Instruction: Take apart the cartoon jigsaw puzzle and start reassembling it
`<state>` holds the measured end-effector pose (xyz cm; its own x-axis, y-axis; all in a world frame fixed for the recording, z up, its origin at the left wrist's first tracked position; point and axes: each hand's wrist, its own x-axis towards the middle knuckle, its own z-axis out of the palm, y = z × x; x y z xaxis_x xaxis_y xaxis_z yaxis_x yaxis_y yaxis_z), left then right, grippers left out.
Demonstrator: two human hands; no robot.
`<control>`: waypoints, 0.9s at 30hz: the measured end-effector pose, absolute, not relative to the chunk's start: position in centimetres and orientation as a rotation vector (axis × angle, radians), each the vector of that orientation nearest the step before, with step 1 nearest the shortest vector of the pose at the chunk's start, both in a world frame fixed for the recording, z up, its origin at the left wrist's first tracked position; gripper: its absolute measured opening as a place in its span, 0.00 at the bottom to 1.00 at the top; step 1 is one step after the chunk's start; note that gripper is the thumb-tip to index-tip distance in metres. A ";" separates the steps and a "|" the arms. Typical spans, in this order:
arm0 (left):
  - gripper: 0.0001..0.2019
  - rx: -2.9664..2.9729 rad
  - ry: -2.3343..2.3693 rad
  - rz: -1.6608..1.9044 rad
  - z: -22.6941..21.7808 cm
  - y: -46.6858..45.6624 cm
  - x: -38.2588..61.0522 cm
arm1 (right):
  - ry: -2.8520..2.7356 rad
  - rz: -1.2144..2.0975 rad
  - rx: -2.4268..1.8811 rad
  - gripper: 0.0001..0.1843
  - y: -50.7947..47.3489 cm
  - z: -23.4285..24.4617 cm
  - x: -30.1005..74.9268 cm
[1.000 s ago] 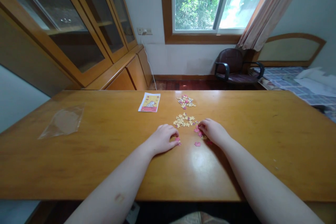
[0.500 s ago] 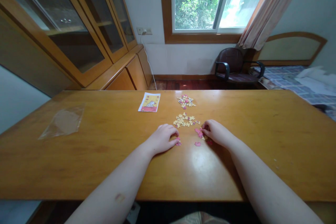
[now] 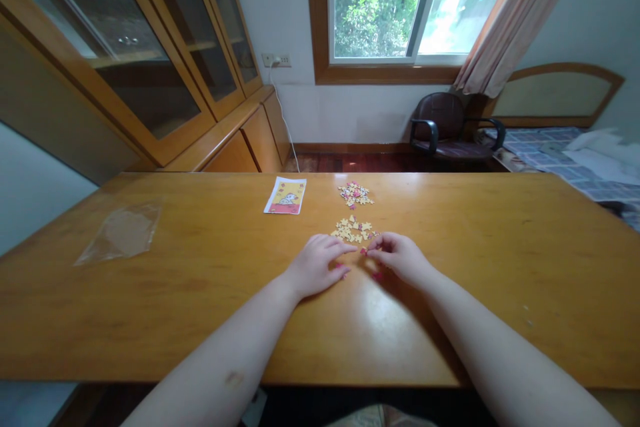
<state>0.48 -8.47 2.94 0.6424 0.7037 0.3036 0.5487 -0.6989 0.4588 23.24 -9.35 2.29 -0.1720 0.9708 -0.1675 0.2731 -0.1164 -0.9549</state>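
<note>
Between thumb and fingertips, my right hand (image 3: 400, 257) pinches a small pink jigsaw piece (image 3: 364, 251) just above the table. My left hand (image 3: 320, 263) rests to its left, thumb and fingers apart, the fingertips close to that piece. Pink jigsaw pieces (image 3: 342, 268) lie partly covered by the left hand. Another pink piece (image 3: 377, 275) is on the table below my right hand, in its shadow. Just beyond both hands spreads a group of yellow jigsaw pieces (image 3: 350, 230). What lies under my right palm is hidden.
A mixed pile of jigsaw pieces (image 3: 355, 194) sits farther back on the wooden table (image 3: 215, 280). Left of it lies a picture card (image 3: 286, 196) with a white animal on yellow and pink. A clear plastic bag (image 3: 120, 232) is at the far left.
My right hand has moved left toward the left hand, a pink piece now visible in its fingertips. The left hand's fingers have stretched out to the right.
</note>
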 end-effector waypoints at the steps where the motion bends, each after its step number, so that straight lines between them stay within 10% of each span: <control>1: 0.16 2.549 1.003 0.704 2.9 -8.5 0.5 | -1.447 1.411 -1.374 0.16 -9.5 2.1 22.8; 13: 0.08 2.619 0.999 0.782 2.5 -8.4 0.7 | -1.550 1.467 -1.338 0.16 -9.8 1.1 21.5; 27: 0.06 2.476 1.222 0.485 2.0 -7.0 -0.7 | -2.623 0.620 -1.209 0.17 -11.5 3.6 22.1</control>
